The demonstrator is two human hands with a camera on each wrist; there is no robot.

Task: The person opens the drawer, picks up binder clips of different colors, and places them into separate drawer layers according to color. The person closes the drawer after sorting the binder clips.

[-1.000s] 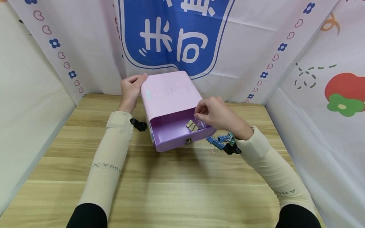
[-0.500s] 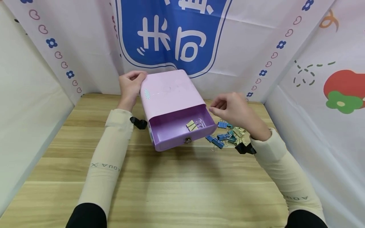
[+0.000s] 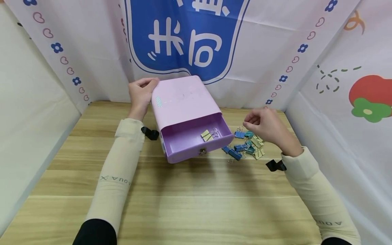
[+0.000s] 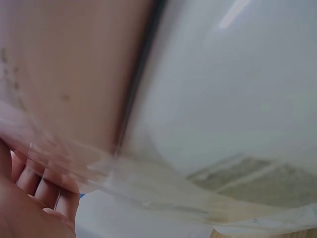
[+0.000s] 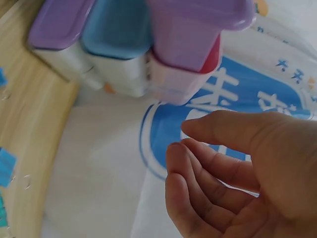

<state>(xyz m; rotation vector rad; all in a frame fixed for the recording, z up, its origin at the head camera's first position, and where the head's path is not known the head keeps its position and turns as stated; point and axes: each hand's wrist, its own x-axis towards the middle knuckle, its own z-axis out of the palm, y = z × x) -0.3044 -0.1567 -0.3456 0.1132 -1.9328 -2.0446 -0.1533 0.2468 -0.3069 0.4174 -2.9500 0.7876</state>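
Note:
A pink drawer unit (image 3: pixel 185 98) stands mid-table with its purple drawer (image 3: pixel 180 141) pulled out. Inside that drawer, toward its right side, lies a pale yellow binder clip (image 3: pixel 207 135). My left hand (image 3: pixel 141 97) grips the unit's back left corner; fingers (image 4: pixel 64 201) curl at its edge in the left wrist view. My right hand (image 3: pixel 265 126) hovers right of the drawer, fingers loosely curled around nothing. Below and left of it lie several loose binder clips: blue (image 3: pixel 235 154), teal (image 3: pixel 249 134) and yellow (image 3: pixel 258 154).
In the right wrist view, the pulled-out purple drawer (image 5: pixel 185 47) sits above a closed blue drawer (image 5: pixel 116 32) and another closed purple drawer (image 5: pixel 59 25), stacked. A printed cloth (image 3: pixel 260 41) hangs behind the wooden table (image 3: pixel 196 204).
My right hand has drawn back from over the drawer to the right, uncovering the yellow binder clip and the loose clips on the table. The left hand has kept its grip.

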